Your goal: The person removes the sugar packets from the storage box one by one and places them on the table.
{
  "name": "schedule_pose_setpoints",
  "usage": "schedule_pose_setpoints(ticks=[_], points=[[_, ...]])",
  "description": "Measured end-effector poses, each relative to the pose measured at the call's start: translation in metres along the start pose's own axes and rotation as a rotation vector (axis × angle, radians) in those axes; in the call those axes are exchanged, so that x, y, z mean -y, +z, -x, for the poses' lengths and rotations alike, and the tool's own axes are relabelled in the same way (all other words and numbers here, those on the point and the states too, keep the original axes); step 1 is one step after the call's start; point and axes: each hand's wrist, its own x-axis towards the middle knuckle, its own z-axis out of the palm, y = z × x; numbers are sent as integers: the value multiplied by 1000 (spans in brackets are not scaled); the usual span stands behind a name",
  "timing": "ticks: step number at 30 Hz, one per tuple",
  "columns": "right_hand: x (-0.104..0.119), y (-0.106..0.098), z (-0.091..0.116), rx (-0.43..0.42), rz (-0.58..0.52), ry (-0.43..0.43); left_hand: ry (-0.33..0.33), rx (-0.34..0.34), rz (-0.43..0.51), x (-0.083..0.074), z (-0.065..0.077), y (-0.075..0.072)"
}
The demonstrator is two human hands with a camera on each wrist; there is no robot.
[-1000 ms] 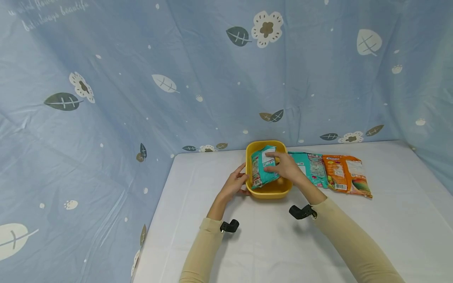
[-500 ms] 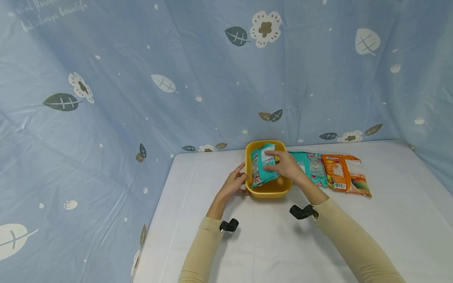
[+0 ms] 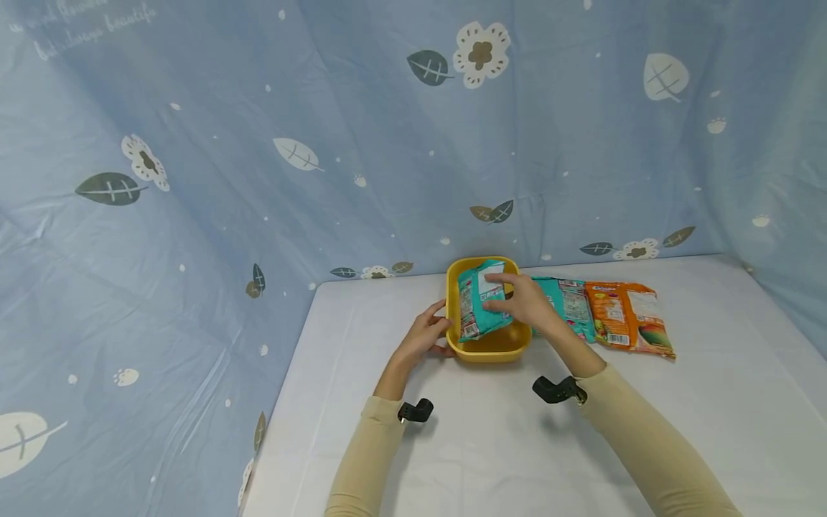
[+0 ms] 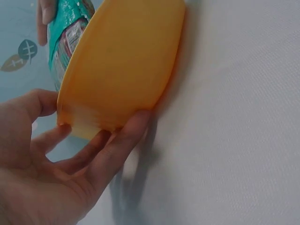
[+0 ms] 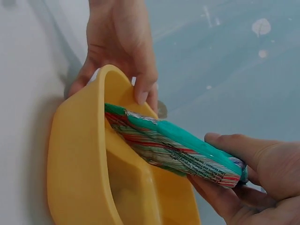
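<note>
A teal snack packet (image 3: 477, 309) stands tilted partly inside a yellow plastic basin (image 3: 491, 356). My right hand (image 3: 526, 301) pinches the packet's upper right part, thumb on one face and fingers on the other, as the right wrist view shows. In that view the packet (image 5: 173, 147) slants down into the basin, its lower end just inside the wall. At the basin's left side, my left hand (image 3: 425, 336) grips the rim and wall. Its thumb hooks over the rim, while the other fingers (image 4: 124, 140) lie against the outside of the basin (image 4: 126, 56).
Right of the basin, a second teal packet (image 3: 575, 309) lies flat, partly behind the right hand. Beside it lies an orange packet (image 3: 629, 319). All rest on a white-covered table (image 3: 478, 445), with a blue patterned curtain (image 3: 388, 143) behind and to the left.
The packet in my right hand has risen very slightly, and the right wrist has shifted a little to the right. The left hand keeps its hold on the basin.
</note>
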Motion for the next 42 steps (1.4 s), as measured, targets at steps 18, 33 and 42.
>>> schedule_pose_setpoints(ticks=[18, 33, 42], points=[[-3, -15, 20, -23, -48, -44, -3, 5, 2, -1, -2, -1], [-18, -22, 31, -61, -95, -28, 0, 4, -3, 4, -4, -1], [-26, -31, 41, -71, -112, -20, 5, 3, 8, 2, -2, -2]])
